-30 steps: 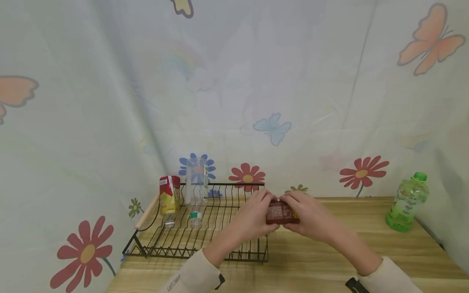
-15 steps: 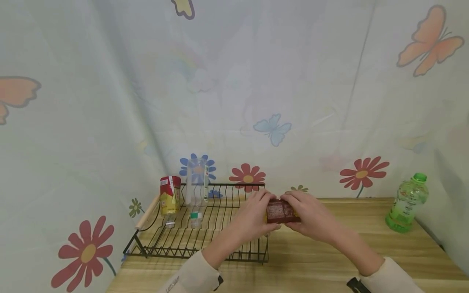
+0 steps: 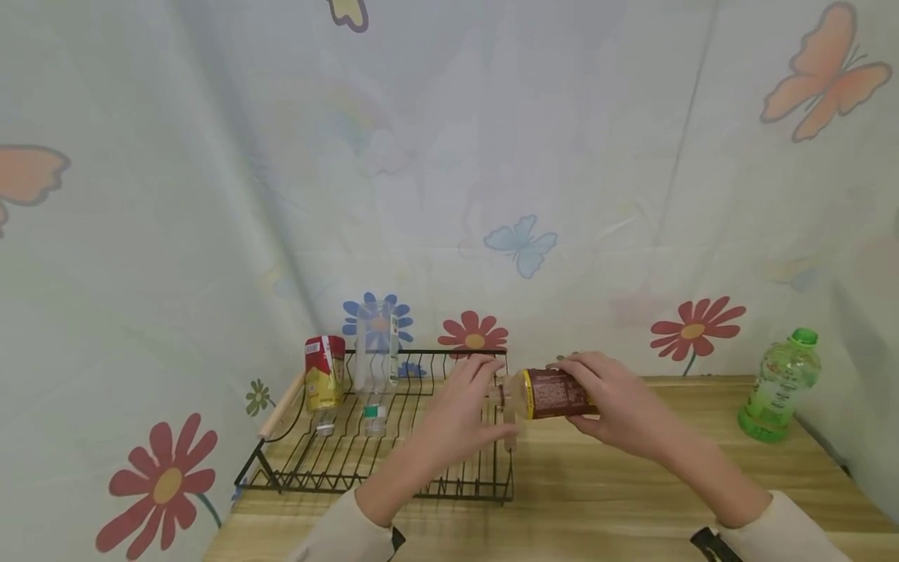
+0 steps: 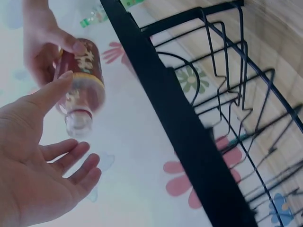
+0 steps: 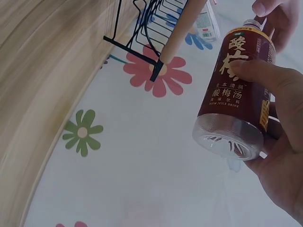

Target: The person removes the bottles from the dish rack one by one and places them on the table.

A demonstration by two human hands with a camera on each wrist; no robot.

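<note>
A plastic drink bottle [image 3: 558,393] with a dark red label lies nearly level in the air, its clear neck pointing left and no cap on it. My right hand [image 3: 625,410] grips it around the label near the base. In the right wrist view the thumb presses on the label of the bottle [image 5: 236,85], and its clear base faces the camera. My left hand [image 3: 460,406] is held by the neck end, fingers spread and loosely bent. The left wrist view shows that left hand [image 4: 42,156] with its palm in sight and a gap between its fingers and the bottle [image 4: 83,71].
A black wire rack [image 4: 175,127] stands on the wooden table [image 3: 597,492], below and left of the hands. On it, upside down, are a red and yellow bottle [image 3: 325,375] and a clear bottle [image 3: 375,351]. A green bottle [image 3: 781,390] stands upright far right.
My left hand has come off the bottle and shifted left, so the clear neck now shows. The right hand, holding the bottle, has moved slightly right and up.
</note>
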